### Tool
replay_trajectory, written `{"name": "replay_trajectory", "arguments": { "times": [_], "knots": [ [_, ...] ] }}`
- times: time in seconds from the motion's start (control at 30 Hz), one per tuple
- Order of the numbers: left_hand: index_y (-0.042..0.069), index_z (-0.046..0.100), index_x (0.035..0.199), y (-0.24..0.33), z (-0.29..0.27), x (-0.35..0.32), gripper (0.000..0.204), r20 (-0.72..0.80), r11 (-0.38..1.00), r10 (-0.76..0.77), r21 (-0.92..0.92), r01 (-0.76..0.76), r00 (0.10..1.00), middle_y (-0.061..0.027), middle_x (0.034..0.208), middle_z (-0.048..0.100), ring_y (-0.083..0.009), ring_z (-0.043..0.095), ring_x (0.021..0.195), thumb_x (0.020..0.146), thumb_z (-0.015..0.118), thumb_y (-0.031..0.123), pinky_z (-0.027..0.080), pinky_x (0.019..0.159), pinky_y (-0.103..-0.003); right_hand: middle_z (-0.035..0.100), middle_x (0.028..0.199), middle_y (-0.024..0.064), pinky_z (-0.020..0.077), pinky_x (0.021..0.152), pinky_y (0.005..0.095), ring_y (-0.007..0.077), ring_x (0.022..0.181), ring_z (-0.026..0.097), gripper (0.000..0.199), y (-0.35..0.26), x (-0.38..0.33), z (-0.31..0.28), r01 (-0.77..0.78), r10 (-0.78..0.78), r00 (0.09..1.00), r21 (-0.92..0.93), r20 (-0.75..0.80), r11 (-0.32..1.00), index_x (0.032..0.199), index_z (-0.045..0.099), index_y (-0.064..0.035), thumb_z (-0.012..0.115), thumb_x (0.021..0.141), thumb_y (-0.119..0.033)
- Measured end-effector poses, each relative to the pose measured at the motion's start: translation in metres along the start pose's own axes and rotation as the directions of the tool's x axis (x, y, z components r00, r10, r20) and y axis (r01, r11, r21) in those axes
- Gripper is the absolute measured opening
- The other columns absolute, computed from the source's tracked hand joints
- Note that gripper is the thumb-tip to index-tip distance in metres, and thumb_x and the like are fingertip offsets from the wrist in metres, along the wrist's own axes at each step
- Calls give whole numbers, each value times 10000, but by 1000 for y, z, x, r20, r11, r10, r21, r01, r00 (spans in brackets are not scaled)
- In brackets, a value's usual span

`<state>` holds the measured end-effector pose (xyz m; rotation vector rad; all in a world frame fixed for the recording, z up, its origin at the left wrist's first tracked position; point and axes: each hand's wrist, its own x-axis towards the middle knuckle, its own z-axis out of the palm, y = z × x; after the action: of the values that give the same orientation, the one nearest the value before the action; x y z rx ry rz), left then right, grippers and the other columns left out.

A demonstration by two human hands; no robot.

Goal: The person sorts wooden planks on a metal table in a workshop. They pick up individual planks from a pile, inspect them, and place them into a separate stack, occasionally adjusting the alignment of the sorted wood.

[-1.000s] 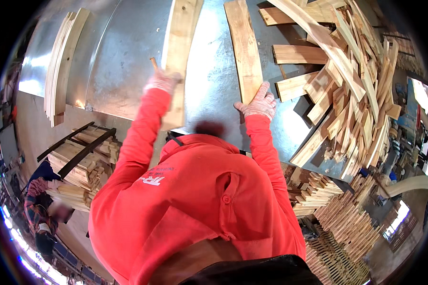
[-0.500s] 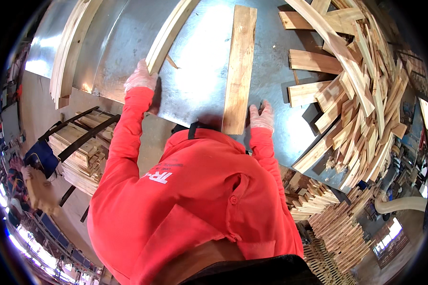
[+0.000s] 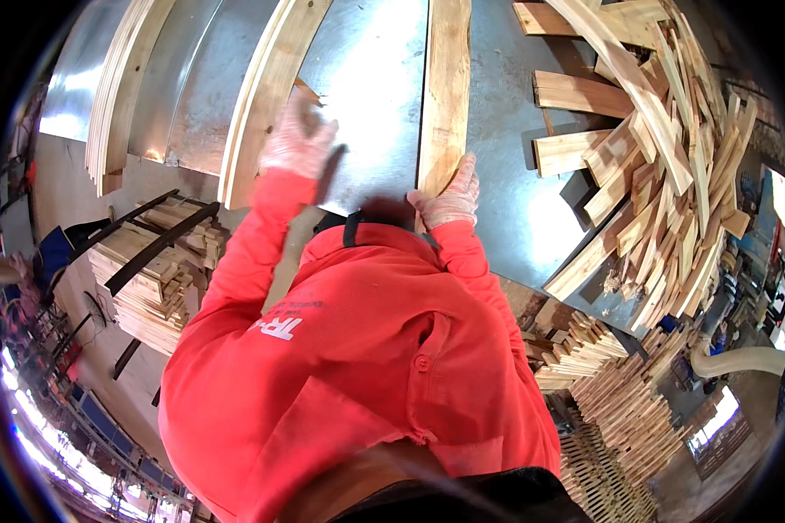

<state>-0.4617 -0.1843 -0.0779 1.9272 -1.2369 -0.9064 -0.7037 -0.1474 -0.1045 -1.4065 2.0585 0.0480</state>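
Note:
In a thin, see-through glove, my right hand [image 3: 449,196] grips the near end of a flat wooden board [image 3: 446,96], thumb at its left edge and fingers along the right. The board lies lengthwise on a metal table [image 3: 366,105], its far end outside the view. My left hand [image 3: 300,144], gloved too and slightly blurred, is open with thumb and fingers apart. It is just right of a small stack of long boards [image 3: 266,96], and I cannot tell whether it touches them. A thin wood sliver [image 3: 308,91] lies beyond that hand.
A jumbled heap of boards [image 3: 663,166] covers the table's right side. Another board stack [image 3: 124,96] overhangs the near edge at far left. Bundled boards [image 3: 144,288] stand low at the left, and stacked wood [image 3: 628,410] at lower right. A person's arm [image 3: 9,268] shows at the left rim.
My right hand has moved left from the bare tabletop onto the board's end. My left hand has come off the small stack's end and moved right; that stack now sits farther left and nearer.

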Motion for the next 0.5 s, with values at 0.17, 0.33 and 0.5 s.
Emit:
{"name": "replay_trajectory", "arguments": {
  "times": [0.17,0.33,0.5],
  "knots": [
    [-7,485,1305,-14,108,-3,600,598,827,-123,-379,415,792,-143,1186,593,-226,562,1085,889,605,408,444,933,-350,511,1298,198,413,992,354,279,1140,530,1048,20,1,25,25,-116,992,794,57,607,1470,195,-13,811,699,-364],
    [14,550,1231,-56,167,9,447,591,775,-171,-413,478,788,-124,1125,628,-212,613,974,935,551,349,509,838,-341,600,1208,149,446,897,317,201,1032,576,675,42,-4,12,-156,-127,945,759,301,632,1325,458,35,728,817,-319],
    [-13,510,1252,-1,171,19,409,723,492,-179,-521,697,667,-158,1145,618,-249,625,1004,979,472,290,524,872,-404,658,1096,145,465,874,355,267,989,619,465,79,-7,32,-145,-158,944,795,289,589,1245,544,-14,622,874,-282]
  ]
}}
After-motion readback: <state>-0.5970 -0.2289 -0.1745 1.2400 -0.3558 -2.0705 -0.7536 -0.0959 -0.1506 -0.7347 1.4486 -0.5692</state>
